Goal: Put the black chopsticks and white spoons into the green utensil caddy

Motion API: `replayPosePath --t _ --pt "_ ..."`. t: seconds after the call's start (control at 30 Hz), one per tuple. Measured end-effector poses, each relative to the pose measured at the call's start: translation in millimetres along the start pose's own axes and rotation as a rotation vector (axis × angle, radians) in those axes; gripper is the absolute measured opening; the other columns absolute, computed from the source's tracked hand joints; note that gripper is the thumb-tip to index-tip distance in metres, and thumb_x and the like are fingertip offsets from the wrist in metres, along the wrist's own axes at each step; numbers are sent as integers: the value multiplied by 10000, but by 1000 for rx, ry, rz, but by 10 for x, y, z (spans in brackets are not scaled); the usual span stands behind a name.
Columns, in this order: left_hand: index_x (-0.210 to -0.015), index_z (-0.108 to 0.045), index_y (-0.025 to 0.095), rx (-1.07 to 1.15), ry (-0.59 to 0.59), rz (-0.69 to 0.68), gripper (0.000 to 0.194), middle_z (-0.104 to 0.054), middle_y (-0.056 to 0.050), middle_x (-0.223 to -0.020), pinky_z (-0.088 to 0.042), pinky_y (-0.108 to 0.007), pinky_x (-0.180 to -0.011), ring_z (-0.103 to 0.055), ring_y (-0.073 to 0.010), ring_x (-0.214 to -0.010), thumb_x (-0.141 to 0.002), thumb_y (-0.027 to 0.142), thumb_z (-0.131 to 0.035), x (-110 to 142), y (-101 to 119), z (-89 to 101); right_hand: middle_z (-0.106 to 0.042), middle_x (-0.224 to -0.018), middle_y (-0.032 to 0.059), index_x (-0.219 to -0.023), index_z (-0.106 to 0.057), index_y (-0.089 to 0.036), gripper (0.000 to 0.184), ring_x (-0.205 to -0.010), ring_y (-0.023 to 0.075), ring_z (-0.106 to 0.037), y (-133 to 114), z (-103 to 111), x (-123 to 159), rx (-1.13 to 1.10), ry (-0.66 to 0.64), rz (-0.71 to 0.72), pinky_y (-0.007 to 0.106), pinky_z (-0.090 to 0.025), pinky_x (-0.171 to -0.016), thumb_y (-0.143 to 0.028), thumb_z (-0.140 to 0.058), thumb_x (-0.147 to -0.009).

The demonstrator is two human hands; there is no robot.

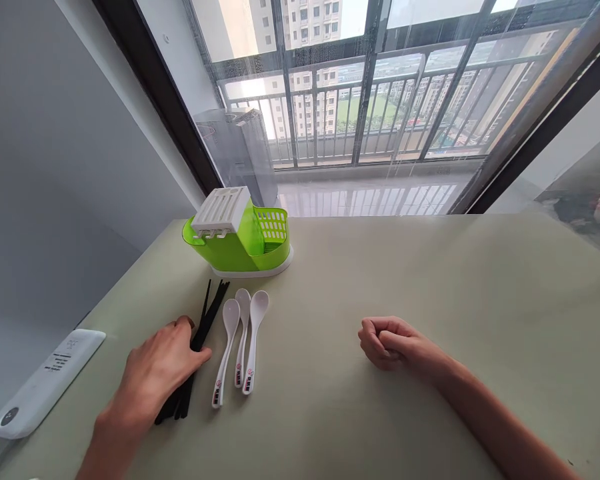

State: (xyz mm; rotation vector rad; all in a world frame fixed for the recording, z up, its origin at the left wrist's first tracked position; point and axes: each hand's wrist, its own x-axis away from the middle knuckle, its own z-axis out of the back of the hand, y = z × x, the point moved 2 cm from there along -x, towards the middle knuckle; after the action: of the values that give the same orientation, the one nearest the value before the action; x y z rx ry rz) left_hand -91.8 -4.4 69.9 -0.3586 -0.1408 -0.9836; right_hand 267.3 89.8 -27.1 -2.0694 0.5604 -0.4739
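Note:
My left hand (160, 363) is over a bundle of black chopsticks (211, 319) lying on the table. Its thumb is stretched out to their right and its fingers are curled on their left, with a gap between; part of the bundle is hidden under the palm. Just right of the chopsticks lie three white spoons (254, 333), bowls pointing away from me and printed labels on the handle ends. My right hand (393, 343) rests on the table in a loose fist, apart from everything, with nothing visible in it.
A green utensil caddy (230, 250) with a white slotted top (223, 207) stands at the back left of the table (430, 267). A white power strip (50, 380) lies along the left edge. Beyond the far edge is a window onto a balcony.

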Motion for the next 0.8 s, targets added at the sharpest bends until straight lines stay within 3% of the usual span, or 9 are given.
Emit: replayPosePath --t 0.47,0.8 --pt "-909 -670 184 -18 -15 -11 217 -743 -185 -977 -482 -432 -674 -705 -395 -878 -787 277 -516 -19 45 22 -366 -569 -62 -639 -485 -196 177 -478 74 -282 -21 -14 -7 5 6 4 248 -201 -475 -161 -573 -788" --pt "-1032 -621 144 -33 -51 -53 302 -724 -212 -1043 -488 -447 -705 -705 -407 -940 -892 268 -384 52 19 -47 -383 -584 -56 -652 -496 -198 182 -490 81 -278 24 13 2 -7 0 3 247 -209 -474 -177 -592 -804"
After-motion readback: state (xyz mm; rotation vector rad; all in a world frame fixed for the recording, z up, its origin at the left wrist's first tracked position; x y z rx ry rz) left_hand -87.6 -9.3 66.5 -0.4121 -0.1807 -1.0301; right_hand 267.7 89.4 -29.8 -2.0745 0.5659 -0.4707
